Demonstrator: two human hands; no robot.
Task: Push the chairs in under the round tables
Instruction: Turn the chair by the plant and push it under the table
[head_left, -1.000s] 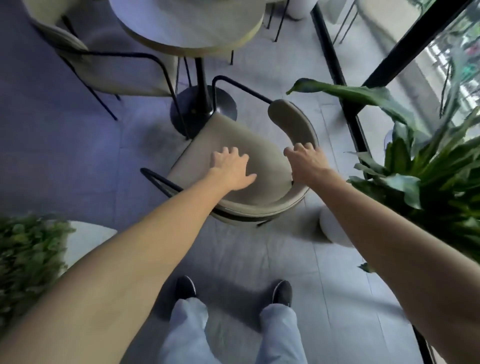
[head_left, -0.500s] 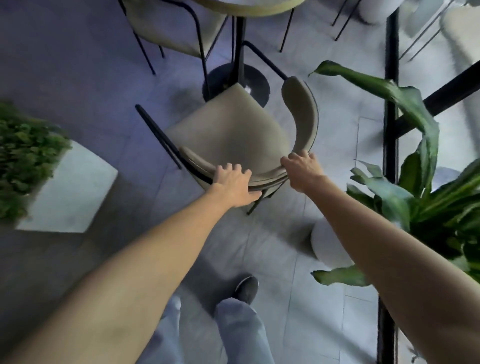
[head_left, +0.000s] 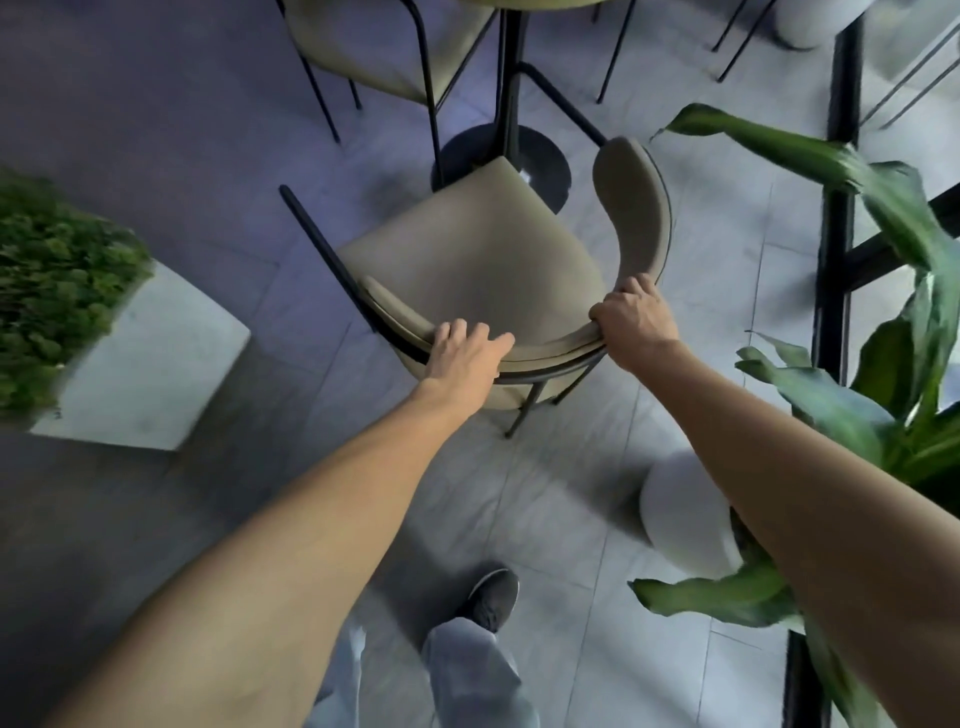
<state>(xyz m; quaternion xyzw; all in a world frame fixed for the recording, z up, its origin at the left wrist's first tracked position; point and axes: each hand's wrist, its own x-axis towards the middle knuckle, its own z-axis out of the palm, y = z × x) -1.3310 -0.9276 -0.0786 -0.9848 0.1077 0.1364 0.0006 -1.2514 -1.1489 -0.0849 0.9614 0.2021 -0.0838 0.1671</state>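
Note:
A beige padded chair (head_left: 483, 260) with a curved backrest and black metal frame stands in front of me, its seat corner over the round black table base (head_left: 540, 156). My left hand (head_left: 465, 358) grips the backrest's left part, fingers curled over the top. My right hand (head_left: 636, 319) grips the backrest's right bend. The round table's edge (head_left: 540, 2) barely shows at the top, above its black post. A second beige chair (head_left: 384, 52) sits at the upper left, partly under the table.
A white square planter (head_left: 140, 364) with green moss stands at left. A large leafy plant (head_left: 883, 322) in a white round pot (head_left: 680, 509) crowds the right, beside a black window frame (head_left: 836, 234). My feet are on grey floor tiles below.
My hands shifted from the seat area to gripping the backrest. The view has dropped and turned, so the tabletop has left the frame and the left planter came into view.

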